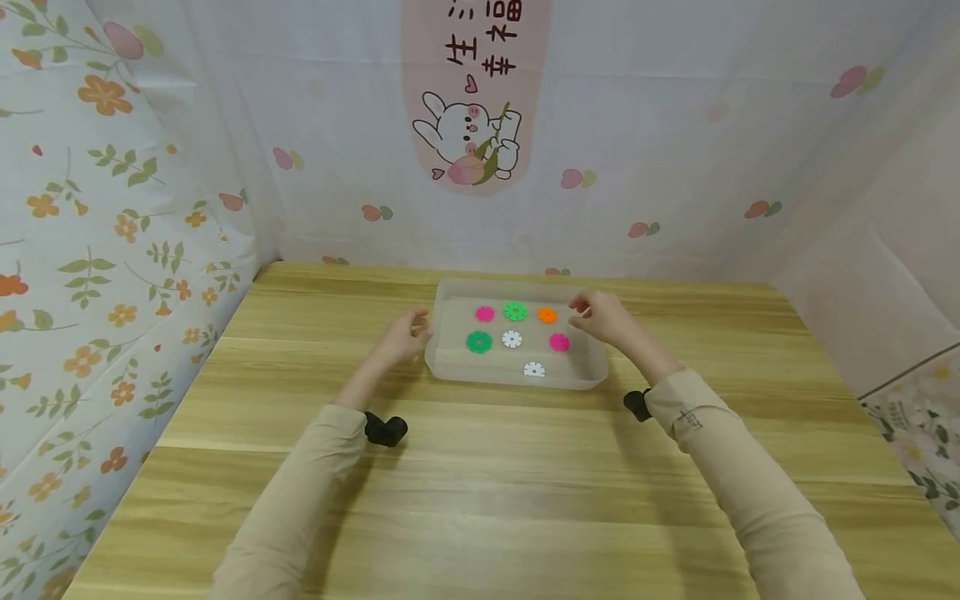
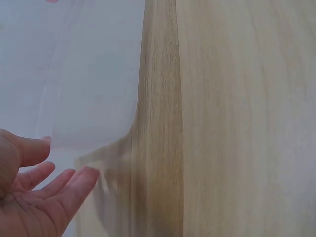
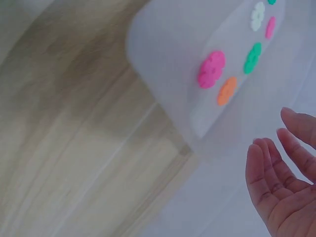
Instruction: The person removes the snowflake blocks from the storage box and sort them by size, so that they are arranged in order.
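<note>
**Frosted Tray (image 1: 457, 364) Carries a Splash of Color**

A person's beige sleeves (image 1: 322, 467) stretch across a wood-grain counter (image 1: 480, 500), where the frosted tray sits toward the far edge, between two bare hands. Seven notched discs (image 1: 512, 339) lie spread across its floor. In the back row, left to right, are a pink disc (image 1: 484, 314), a light green disc (image 1: 515, 311) and an orange disc (image 1: 547, 315); in the middle row, a dark green disc (image 1: 479, 342), a white disc and a second pink disc (image 1: 558, 342). A second white disc (image 1: 534, 368) lies at the front, only partly in view.

The left hand (image 1: 402, 336) is just beside the tray's left wall, its fingers slightly bent and apart from the thumb, holding nothing; whether the fingertips touch the wall cannot be told. The right hand (image 1: 602, 317) is at the tray's right end, near the orange disc, its fingers loosely curved and grasping nothing.

A black device (image 1: 386, 430) sits at the left wrist. Behind the counter, a pale cloth (image 1: 675, 150) bears a cartoon rabbit (image 1: 457, 129).
</note>
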Demonstrator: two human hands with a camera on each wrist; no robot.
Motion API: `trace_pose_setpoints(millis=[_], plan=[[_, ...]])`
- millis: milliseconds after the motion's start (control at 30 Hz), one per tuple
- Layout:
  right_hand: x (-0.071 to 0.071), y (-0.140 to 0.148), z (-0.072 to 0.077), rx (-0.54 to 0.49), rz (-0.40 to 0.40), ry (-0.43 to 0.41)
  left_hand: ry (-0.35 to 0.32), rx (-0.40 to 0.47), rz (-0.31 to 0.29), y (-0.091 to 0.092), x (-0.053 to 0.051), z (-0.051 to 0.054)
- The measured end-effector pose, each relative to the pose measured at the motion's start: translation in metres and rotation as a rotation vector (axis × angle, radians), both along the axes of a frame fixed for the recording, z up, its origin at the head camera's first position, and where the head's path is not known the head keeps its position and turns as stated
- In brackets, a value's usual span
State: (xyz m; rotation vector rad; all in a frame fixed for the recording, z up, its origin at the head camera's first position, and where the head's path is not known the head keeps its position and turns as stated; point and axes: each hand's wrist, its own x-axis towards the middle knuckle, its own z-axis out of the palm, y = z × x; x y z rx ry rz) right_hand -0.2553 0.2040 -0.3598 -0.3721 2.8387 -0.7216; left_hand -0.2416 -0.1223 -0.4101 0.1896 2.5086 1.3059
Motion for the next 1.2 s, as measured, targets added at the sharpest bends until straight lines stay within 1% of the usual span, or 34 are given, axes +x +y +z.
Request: trace_pose_setpoints(millis=[133,233,367,467,567,700,800,933,1000,1200], plan=[[-0.008,-0.01,0.004,0.017,0.036,0.006,-0.041,0.06,0.021,-0.001,-0.003,-0.001],[-0.015,-0.017,0.006,0.03,0.061,0.003,-0.083,0.138,0.045,-0.001,-0.002,-0.002],[-0.025,-0.025,0.007,0.012,0.08,-0.03,-0.115,0.199,0.082,-0.001,-0.001,-0.002],[-0.032,-0.032,0.007,0.003,0.083,-0.068,-0.121,0.217,0.098,0.0,-0.001,-0.003],[-0.038,-0.038,0.007,0.022,0.083,-0.089,-0.134,0.261,0.111,0.002,-0.001,-0.004],[-0.044,-0.044,0.005,0.027,0.061,-0.124,-0.144,0.298,0.12,0.002,-0.002,-0.005],[-0.048,-0.049,0.001,0.037,0.06,-0.143,-0.139,0.29,0.12,0.004,-0.002,-0.006],[-0.051,-0.055,-0.003,0.078,0.077,-0.166,-0.131,0.296,0.125,0.007,-0.002,-0.007],[-0.052,-0.059,-0.004,0.079,0.093,-0.181,-0.128,0.296,0.129,0.008,-0.003,-0.008],[-0.057,-0.07,-0.007,0.087,0.092,-0.226,-0.129,0.288,0.149,0.009,-0.005,-0.009]])
